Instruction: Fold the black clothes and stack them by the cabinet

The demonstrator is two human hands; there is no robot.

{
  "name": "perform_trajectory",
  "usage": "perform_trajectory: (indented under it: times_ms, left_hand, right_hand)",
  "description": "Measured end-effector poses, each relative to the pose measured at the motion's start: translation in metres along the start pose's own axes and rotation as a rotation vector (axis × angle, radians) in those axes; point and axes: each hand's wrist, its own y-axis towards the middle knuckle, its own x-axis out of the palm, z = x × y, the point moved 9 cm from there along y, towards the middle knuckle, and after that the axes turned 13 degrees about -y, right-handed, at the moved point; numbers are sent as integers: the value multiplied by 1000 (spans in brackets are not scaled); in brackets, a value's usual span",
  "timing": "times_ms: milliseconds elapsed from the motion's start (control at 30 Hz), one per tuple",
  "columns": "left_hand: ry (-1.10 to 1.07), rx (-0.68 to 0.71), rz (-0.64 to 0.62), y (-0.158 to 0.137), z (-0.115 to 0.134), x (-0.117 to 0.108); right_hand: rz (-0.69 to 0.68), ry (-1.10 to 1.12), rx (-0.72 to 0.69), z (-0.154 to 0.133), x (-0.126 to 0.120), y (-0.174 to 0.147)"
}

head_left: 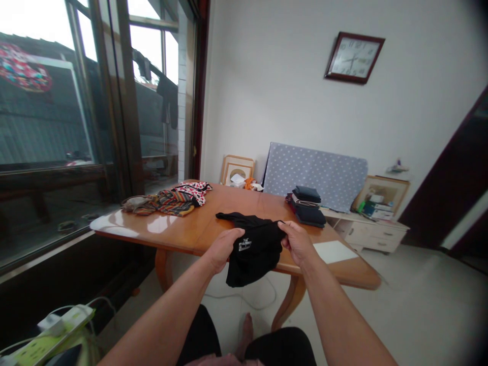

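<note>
I have loose clothes (177, 202) left on surface (244, 201) | folded-clothes stack (308, 209) right | garment (261, 251) nearest me | wall clock (354, 57) behind

I count two hands, one left hand (223, 250) and one right hand (298, 241), plus one black garment (261, 249), one worktop (244, 200), one folded stack (308, 206) and one patterned heap (177, 202) (can't tell how many pieces in either, tbh), one white sheet (335, 251), one wall clock (355, 58), one polka-dot cloth (312, 170), one power strip (46, 341).
</note>
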Motion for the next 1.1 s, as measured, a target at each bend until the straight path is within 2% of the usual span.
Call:
perform_trajectory:
  times_ms: [167,300,367,433,500,567,633,733,833,900,1000,1067,1100]
  left_hand:
    - [135,46,-33,2,-5,0]
    - [348,84,61,-2,-22,-21]
    - [511,106,67,-10,-30,-30]
    - [700,62,14,-23,-43,-35]
    - [854,-42,-85,-39,-62,-36]
    - [925,-150,-208,-55,-82,-29]
    - [940,-214,-279,-66,-98,-20]
    - [1014,-222,-205,-66,-111,-10]
    - [1094,-134,-62,-55,-116,-3]
    - [1035,-71,-24,-47,-119,2]
    - [716,-80,7,-31,-114,-2]
    - [480,-67,78,-15,-90,-12]
    - [412,-11,118,-5,-67,-16]
  right_hand:
    - [14,76,28,2,1,2]
    - [69,133,45,3,-5,6]
    - [102,147,44,3,-10,8]
    - [128,161,41,3,-14,10]
    - [153,174,33,3,-17,10]
    - [173,190,24,0,-16,10]
    - [179,206,18,-3,-12,8]
    - [151,228,13,-13,1,3]
    - [96,245,0,-27,12,-2]
    - [83,263,-18,-37,10,-4]
    - [134,310,-62,-50,-11,-4]
    - [211,346,-100,-57,-33,-3]
    - [252,361,-124,-62,-44,-3]
